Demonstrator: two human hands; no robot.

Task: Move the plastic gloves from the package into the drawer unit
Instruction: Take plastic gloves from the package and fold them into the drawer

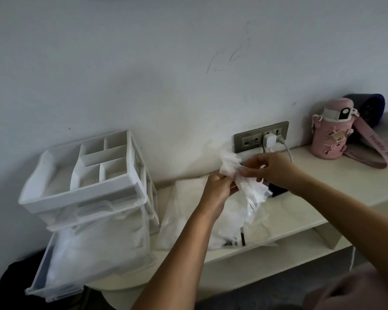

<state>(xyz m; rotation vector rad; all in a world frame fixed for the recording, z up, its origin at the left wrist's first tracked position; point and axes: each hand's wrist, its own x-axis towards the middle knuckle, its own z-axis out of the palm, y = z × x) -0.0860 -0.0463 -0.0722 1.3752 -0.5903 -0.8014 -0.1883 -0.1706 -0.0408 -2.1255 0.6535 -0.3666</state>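
The left hand [217,186] and right hand [271,168] both pinch a crumpled bunch of plastic gloves [231,164], held right of the drawer unit [87,175], just above the package [188,211] on the table [323,175]. The film looks feather-light, limp and slippery, so it is probably best gathered whole in curled fingers.

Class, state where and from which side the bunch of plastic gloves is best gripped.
Round the gathered waist of the gloves, coming from the left, the drawer unit's side: the bunch is narrowest there, while both ends flare loose.
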